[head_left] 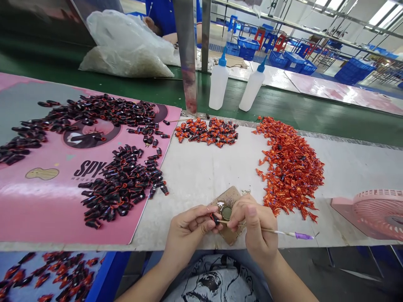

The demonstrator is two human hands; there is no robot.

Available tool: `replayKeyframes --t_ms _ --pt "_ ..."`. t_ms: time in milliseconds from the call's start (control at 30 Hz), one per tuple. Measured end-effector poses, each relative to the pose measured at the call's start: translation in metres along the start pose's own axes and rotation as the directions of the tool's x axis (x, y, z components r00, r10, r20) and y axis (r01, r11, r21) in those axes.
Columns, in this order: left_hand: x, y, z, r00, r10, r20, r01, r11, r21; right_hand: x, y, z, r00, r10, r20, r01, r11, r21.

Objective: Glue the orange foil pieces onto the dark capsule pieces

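My left hand (193,224) pinches a small black piece with a red edge (214,218) between thumb and fingers. A thin stick with a purple end (302,236) is gripped in my right hand (255,222), and its tip reaches the black piece. Under both hands lies a brown board (231,238) bearing a small round dark greenish dish (226,212), a white blob and tiny grains. Left of my hands, black pieces (126,184) are heaped on a pink printed mat (66,226). Orange pieces (291,167) form a large pile on the right.
Joined black-and-orange pieces (206,132) lie at the table's back. Behind stand two white bottles with blue nozzles (218,86), (252,90), a metal post (186,58) and a plastic bag (126,46). A pink fan (378,214) is at right, a blue bin (108,277) lower left.
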State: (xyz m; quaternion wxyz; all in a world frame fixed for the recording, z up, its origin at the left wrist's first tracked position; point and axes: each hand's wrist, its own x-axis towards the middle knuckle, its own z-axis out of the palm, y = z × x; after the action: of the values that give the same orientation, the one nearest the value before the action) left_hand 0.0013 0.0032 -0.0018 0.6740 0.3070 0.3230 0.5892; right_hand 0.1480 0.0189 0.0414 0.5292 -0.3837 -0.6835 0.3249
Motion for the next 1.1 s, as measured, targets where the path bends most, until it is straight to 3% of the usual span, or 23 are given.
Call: replayKeyframes --t_ms 167,400,667,967,1100 --pt "-0.0035 -0.0012 -0.0047 0.999 -0.03 0.04 0.028 0.999 0.043 -0.0002 -0.0019 -0.0006 1.0 -0.002 -0.008 0.002 1.0 -0.008" --pt "-0.0046 -0.0026 -0.006 0.997 -0.036 0.068 0.033 0.998 0.044 -0.0011 -0.0001 -0.0013 0.992 0.023 -0.123 -0.015 0.998 0.064" --pt "-0.0022 -0.002 -0.0039 0.998 0.025 0.055 -0.03 0.996 0.088 0.0012 0.0022 0.0032 0.998 -0.044 -0.051 0.045 0.999 0.023" --pt "-0.0022 0.0004 -0.004 0.998 0.009 0.062 -0.017 0.991 0.132 -0.0009 0.0019 0.0026 0.995 -0.097 -0.03 0.096 0.995 -0.015" --pt "-0.0018 0.0012 -0.0015 0.998 0.014 0.055 -0.02 0.993 0.118 -0.0014 0.0022 0.0031 0.992 -0.089 -0.09 0.091 0.996 0.018"
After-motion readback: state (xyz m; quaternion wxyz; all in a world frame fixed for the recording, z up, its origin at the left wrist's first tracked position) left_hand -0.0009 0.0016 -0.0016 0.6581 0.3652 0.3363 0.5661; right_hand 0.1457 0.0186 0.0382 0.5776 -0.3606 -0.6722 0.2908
